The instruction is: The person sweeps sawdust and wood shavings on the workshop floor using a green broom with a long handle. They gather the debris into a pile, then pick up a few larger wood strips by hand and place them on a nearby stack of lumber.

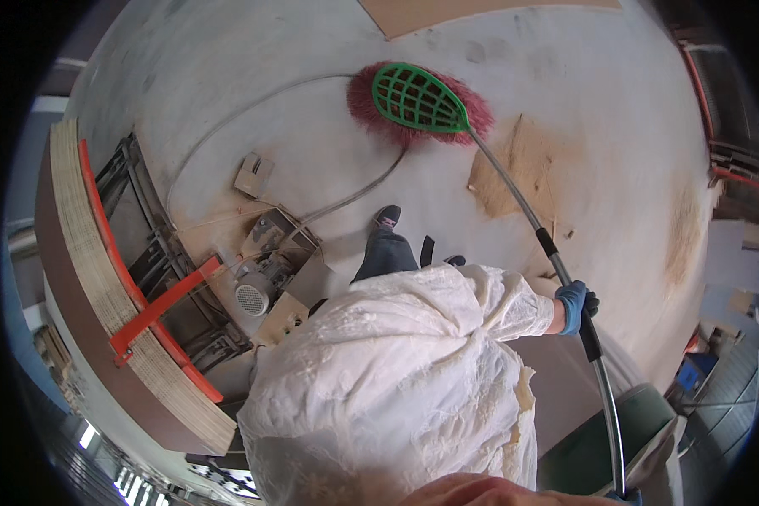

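Observation:
A long-handled broom [526, 208] slants from the lower right up toward the middle of the floor. Its green openwork plastic head [417, 97] carries pinkish-red bristles [478, 114], which rest on the floor. My left hand [573, 307], in a blue glove, reaches across from the white sleeve and is closed round the black grip of the metal handle. At the picture's lower edge, a bit of blue glove shows my right hand [629, 498] at the handle's upper end. Most of that hand is cut off.
Left stands a stack of boards [93, 253] beside an orange-red metal frame [114, 253]. A dusty motor [253, 293] and a hose [228, 115] lie near my feet. Brown dust [514, 173] covers part of the floor. A dark green container [599, 443] stands lower right.

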Demonstrator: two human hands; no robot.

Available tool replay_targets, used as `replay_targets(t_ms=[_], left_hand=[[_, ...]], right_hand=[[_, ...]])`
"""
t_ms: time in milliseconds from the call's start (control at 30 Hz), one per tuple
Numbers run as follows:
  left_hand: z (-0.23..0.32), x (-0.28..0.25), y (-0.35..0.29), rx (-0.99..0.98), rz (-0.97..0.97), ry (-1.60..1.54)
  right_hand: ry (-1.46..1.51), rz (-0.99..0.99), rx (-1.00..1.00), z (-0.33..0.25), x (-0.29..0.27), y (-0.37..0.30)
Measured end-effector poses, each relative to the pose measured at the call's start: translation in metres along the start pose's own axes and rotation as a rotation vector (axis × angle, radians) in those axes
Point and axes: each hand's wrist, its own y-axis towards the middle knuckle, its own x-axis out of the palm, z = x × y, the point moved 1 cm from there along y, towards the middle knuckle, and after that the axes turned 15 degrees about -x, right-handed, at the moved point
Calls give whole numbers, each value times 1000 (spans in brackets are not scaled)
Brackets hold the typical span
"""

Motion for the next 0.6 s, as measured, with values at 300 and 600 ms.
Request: replay_targets(t_ms=[300,600], left_hand=[[78,-114,-45,54,-50,246],[240,-263,-6,335,604,278]], right_hand=[[580,19,-206,-42,132,18],[551,272,-656,-164,204,12]])
